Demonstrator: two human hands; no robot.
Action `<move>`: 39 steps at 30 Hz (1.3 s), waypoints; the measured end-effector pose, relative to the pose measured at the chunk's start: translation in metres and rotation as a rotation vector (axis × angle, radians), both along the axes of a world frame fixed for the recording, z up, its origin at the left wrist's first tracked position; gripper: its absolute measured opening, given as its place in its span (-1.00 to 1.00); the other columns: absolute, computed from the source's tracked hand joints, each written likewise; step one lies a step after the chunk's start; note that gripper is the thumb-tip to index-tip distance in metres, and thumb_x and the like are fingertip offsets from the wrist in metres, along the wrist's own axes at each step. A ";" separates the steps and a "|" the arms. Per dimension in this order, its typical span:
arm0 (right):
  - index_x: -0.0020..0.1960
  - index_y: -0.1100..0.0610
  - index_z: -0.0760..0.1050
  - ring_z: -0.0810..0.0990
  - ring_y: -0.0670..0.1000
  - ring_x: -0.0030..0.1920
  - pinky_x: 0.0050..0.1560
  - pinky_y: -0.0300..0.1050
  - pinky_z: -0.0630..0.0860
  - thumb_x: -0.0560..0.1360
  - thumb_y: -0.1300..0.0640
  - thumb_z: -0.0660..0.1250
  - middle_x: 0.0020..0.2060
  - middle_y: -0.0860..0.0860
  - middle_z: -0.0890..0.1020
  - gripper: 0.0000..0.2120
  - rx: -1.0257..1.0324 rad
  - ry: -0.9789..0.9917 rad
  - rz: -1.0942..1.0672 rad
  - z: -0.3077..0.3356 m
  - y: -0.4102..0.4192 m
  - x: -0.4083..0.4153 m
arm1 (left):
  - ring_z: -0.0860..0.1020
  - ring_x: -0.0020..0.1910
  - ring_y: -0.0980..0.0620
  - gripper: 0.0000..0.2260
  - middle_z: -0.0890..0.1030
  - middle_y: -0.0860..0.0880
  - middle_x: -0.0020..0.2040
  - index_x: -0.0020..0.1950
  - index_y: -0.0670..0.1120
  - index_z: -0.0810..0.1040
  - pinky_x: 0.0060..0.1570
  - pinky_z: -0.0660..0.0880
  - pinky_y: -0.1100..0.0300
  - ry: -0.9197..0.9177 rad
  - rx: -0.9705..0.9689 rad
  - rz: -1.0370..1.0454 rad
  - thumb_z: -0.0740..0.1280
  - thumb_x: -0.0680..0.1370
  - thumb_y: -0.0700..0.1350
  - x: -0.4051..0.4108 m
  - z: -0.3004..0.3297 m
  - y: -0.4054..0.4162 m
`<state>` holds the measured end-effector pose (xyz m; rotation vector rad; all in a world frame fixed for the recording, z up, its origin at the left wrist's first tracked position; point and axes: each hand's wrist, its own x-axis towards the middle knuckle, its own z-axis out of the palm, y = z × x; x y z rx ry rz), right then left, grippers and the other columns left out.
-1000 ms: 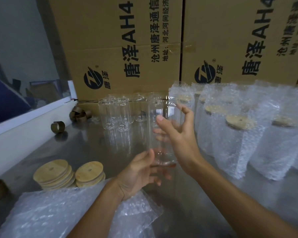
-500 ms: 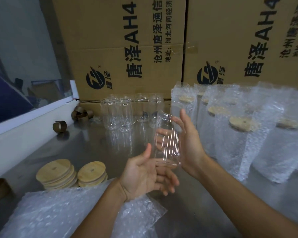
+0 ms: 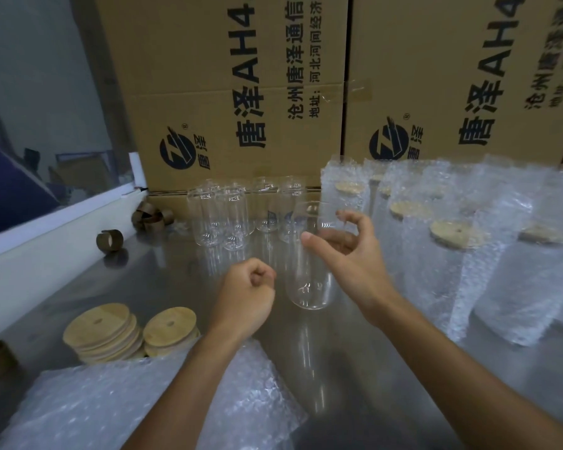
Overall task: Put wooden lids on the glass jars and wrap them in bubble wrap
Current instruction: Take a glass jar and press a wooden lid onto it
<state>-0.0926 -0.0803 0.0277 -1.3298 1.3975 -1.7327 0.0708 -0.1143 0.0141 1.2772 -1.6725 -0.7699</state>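
A brushed steel tabletop, dull and faintly mirrored, ran back to a wall of brown corrugated cartons printed with dark lettering and a round logo.

The right hand gripped a clear glass jar: thumb across the near face, the other fingers curled round the far side and showing through the glass. The jar was a smooth, straight-sided cylinder with a rounded base. Its long axis stood close to upright, mouth tipped slightly away toward the cartons, base toward the camera and lifted just off the steel. It had no lid. Just left of its lower half, apart from the glass, the left hand was balled into a loose fist with nothing in it.

Behind the hands a cluster of empty glass jars stood upright, mouths up, at the foot of the cartons. To the right stood a row of wrapped jars, each sleeved in pimpled translucent film with a pale round lid showing dimly through the top. At the near left, flat wooden lids lay in two short stacks, round discs of light grain, each top one with a small centre hole. A crumpled sheet of bubble wrap lay under the left forearm, overlapping the stacks' near edge. Brown cardboard rings lay along the white ledge at the left.
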 end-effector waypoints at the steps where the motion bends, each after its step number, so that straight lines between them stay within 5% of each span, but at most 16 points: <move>1: 0.32 -0.13 0.32 0.62 -0.03 0.18 0.21 -0.05 0.57 0.33 -0.13 0.60 0.14 0.02 0.61 -0.32 0.009 0.013 -0.002 -0.001 -0.001 0.000 | 0.55 -0.36 0.08 -0.81 0.63 -0.01 -0.30 -0.24 -0.03 0.58 -0.29 0.45 0.24 -0.110 -0.022 0.048 0.32 0.55 -0.22 0.005 0.002 -0.001; 5: 0.43 -0.10 0.30 0.53 0.00 0.32 0.39 0.06 0.47 0.38 -0.04 0.60 0.25 -0.01 0.54 -0.26 0.039 0.049 0.009 -0.005 -0.003 0.002 | 0.60 0.02 -0.15 -0.88 0.64 -0.01 -0.05 -0.21 0.05 0.53 0.02 0.52 0.11 -0.419 0.022 0.206 0.35 0.48 -0.15 0.023 0.009 -0.002; 9: 0.42 -0.08 0.34 0.52 -0.01 0.33 0.38 0.02 0.49 0.37 -0.02 0.61 0.25 -0.03 0.54 -0.28 0.059 0.075 0.023 -0.012 -0.005 0.003 | 0.59 0.09 -0.16 -0.88 0.63 -0.04 0.05 -0.08 0.01 0.53 0.06 0.52 0.05 -0.637 0.036 0.282 0.44 0.48 -0.02 0.035 0.013 -0.001; 14: 0.35 -0.14 0.30 0.49 -0.07 0.33 0.39 -0.07 0.43 0.35 -0.05 0.61 0.14 -0.21 0.50 -0.31 0.101 0.128 0.031 -0.019 -0.008 0.005 | 0.50 0.28 -0.14 -0.54 0.53 -0.09 0.28 0.27 -0.02 0.50 0.25 0.47 -0.02 -0.852 0.201 0.261 0.49 0.44 0.10 0.048 0.012 -0.006; 20: 0.48 -0.12 0.23 0.41 -0.10 0.30 0.33 -0.06 0.42 0.36 -0.16 0.57 0.27 -0.13 0.43 -0.20 0.146 0.218 0.029 -0.019 -0.006 0.004 | 0.46 0.31 -0.13 -0.64 0.50 -0.03 0.26 0.22 0.07 0.44 0.20 0.25 -0.07 -0.983 0.329 0.272 0.41 0.45 -0.04 0.049 0.018 -0.003; 24: 0.56 -0.12 0.15 0.43 0.02 0.39 0.41 0.08 0.44 0.39 -0.20 0.53 0.43 0.02 0.41 -0.12 0.205 0.273 0.051 -0.015 -0.005 0.000 | 0.33 0.42 -0.16 -0.50 0.37 -0.05 0.40 0.38 0.08 0.38 0.34 0.28 -0.18 -0.933 0.382 0.239 0.31 0.48 -0.24 0.044 0.017 -0.004; 28: 0.59 -0.10 0.11 0.40 -0.09 0.34 0.37 -0.02 0.44 0.34 -0.24 0.55 0.42 -0.09 0.37 -0.03 0.187 0.270 0.062 -0.005 -0.002 -0.001 | 0.28 0.44 -0.16 -0.48 0.34 -0.06 0.43 0.42 0.06 0.36 0.31 0.34 -0.16 -0.895 0.341 0.251 0.27 0.50 -0.29 0.045 0.019 -0.001; 33: 0.39 -0.13 0.33 0.49 -0.11 0.26 0.28 -0.02 0.49 0.44 -0.19 0.49 0.24 -0.18 0.46 -0.39 -0.026 0.236 -0.104 0.016 0.005 -0.002 | 0.36 0.34 -0.17 -0.65 0.46 -0.07 0.30 0.23 0.01 0.49 0.25 0.40 -0.14 -0.776 0.170 0.330 0.36 0.45 -0.19 0.043 0.024 0.000; 36: 0.18 -0.10 0.48 0.58 -0.17 0.08 0.08 -0.13 0.58 0.53 0.02 0.45 0.08 -0.17 0.59 -0.73 -0.201 0.299 -0.144 0.029 0.012 0.000 | 0.48 0.23 -0.17 -0.72 0.54 -0.07 0.20 0.14 0.01 0.57 0.19 0.48 -0.12 -0.466 -0.022 0.368 0.45 0.45 -0.05 0.040 0.029 -0.003; 39: 0.13 -0.08 0.51 0.64 -0.16 -0.06 -0.14 -0.31 0.51 0.51 0.08 0.42 -0.08 -0.14 0.66 -0.78 -0.260 0.394 0.001 0.038 0.019 0.004 | 0.56 0.03 -0.03 -0.78 0.57 0.00 0.05 -0.06 0.06 0.58 0.07 0.54 0.01 -0.052 -0.186 0.318 0.52 0.40 0.09 0.031 0.035 -0.002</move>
